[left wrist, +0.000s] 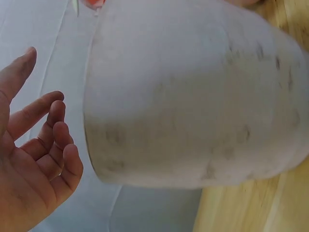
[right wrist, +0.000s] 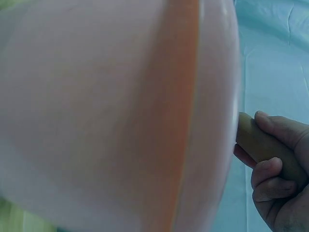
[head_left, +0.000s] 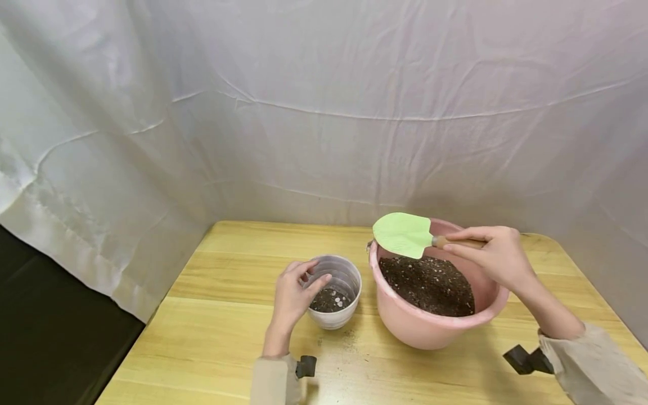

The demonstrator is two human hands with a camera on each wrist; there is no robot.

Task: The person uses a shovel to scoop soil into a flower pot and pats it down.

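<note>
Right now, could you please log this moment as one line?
left hand: touches white pot | right hand: holds green trowel over pink basin

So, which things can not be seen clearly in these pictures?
- Trowel blade: right wrist view, hidden behind the blurred pink basin.
- White pot contents: left wrist view shows only its outer wall.
- Left hand touching the pot: head view unclear.
- Right hand: partly cut off, right wrist view.
</note>
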